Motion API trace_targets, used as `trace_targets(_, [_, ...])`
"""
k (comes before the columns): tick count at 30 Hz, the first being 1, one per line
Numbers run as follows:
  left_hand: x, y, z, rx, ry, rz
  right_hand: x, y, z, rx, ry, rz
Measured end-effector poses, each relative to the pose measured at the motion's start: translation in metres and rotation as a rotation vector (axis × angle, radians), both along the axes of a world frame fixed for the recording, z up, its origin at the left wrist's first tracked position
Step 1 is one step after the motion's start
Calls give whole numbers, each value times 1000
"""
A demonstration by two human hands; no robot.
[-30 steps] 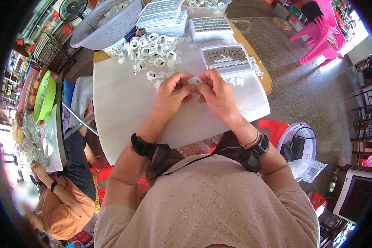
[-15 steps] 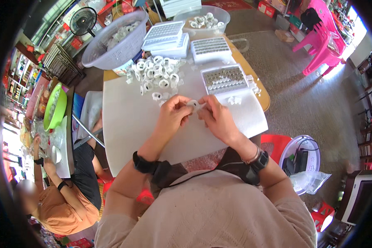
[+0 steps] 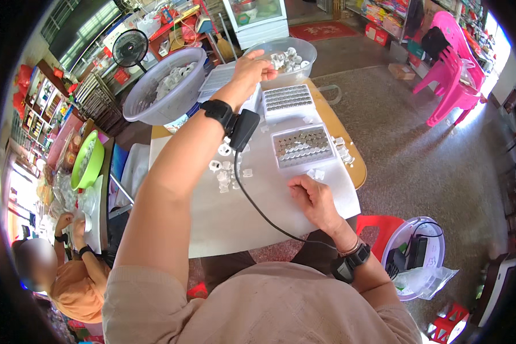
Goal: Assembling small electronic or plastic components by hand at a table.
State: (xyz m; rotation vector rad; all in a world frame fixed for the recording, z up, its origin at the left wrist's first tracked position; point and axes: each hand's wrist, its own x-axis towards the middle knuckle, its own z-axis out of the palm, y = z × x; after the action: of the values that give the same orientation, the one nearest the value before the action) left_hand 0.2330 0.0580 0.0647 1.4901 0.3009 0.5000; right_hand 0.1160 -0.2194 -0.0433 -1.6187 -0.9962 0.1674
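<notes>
White plastic rings (image 3: 224, 150) lie loose on the pale sheet (image 3: 223, 226) covering the table, left of centre, partly hidden behind my left forearm. To their right and farther off, my left hand (image 3: 254, 70) stretches out to the side of a clear tub (image 3: 303, 74) that contains more rings. Its fingers are bent; I cannot tell whether they grip one. I judge the step to be placing a ring there or fetching one, which calls for fingertips clear of the rim. Nearer, two white trays (image 3: 307, 165) carry rows of silvery discs (image 3: 289, 98). Rightmost, my right hand (image 3: 315, 202) is loosely curled beside small white pieces (image 3: 315, 174), its contents hidden.
</notes>
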Motion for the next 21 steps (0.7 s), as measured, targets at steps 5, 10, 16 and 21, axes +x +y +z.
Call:
trace_targets(5, [-78, -7, -3, 245, 227, -152, 5, -6, -4, 22, 65, 13])
trace_targets(10, [-191, 13, -47, 602, 428, 21, 6, 0, -9, 50, 47, 20])
trace_targets(16, [-243, 4, -84, 911, 352, 295, 4, 3, -11, 36, 78, 7])
trace_targets(21, [-249, 5, -85, 805, 363, 195, -2, 4, -7, -14, 90, -22])
